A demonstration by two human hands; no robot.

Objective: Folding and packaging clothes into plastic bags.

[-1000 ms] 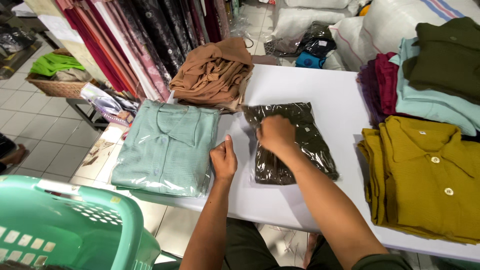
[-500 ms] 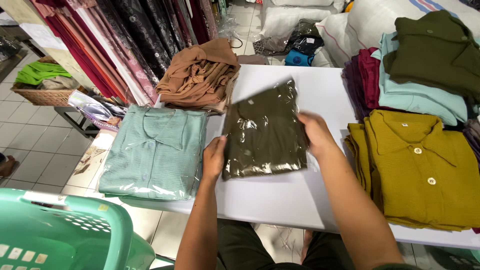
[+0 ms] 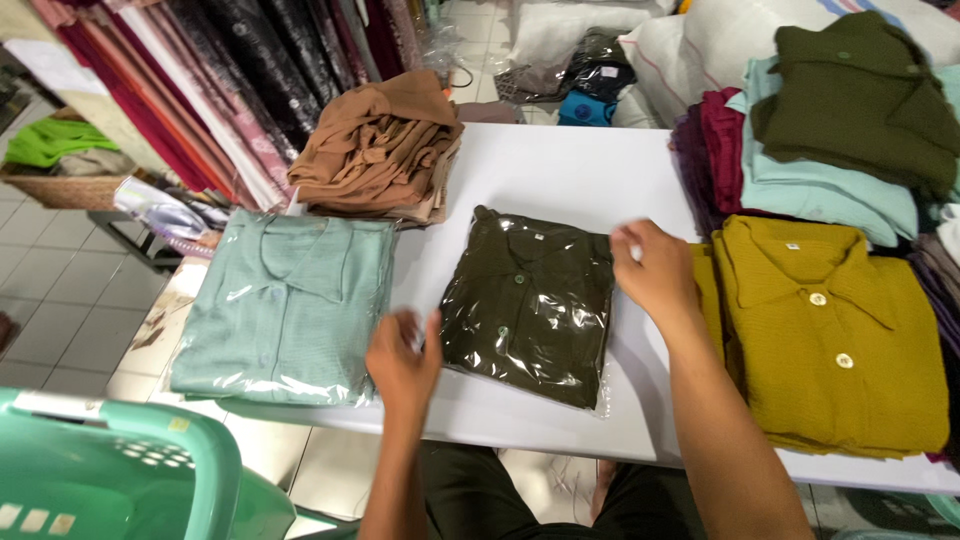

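A dark olive folded shirt in a clear plastic bag [image 3: 528,305] lies flat on the white table [image 3: 560,175], collar side up. My left hand [image 3: 403,362] hovers at the bag's lower left edge, fingers loosely curled, holding nothing. My right hand [image 3: 655,272] is at the bag's upper right corner, fingers bent, and it seems to touch the plastic edge. To the left lies a bagged mint green shirt [image 3: 285,305]. To the right sits a stack of mustard yellow shirts [image 3: 830,340].
A heap of brown shirts [image 3: 380,145] sits at the table's far left. Folded maroon, light teal and dark green garments [image 3: 850,110] are stacked at the far right. A green plastic basket [image 3: 110,475] stands at lower left. Hanging fabrics [image 3: 200,70] line the back left.
The bagged olive shirt was flipped from its back to collar side up and laid flat on the table. Both hands have moved off it to its edges.
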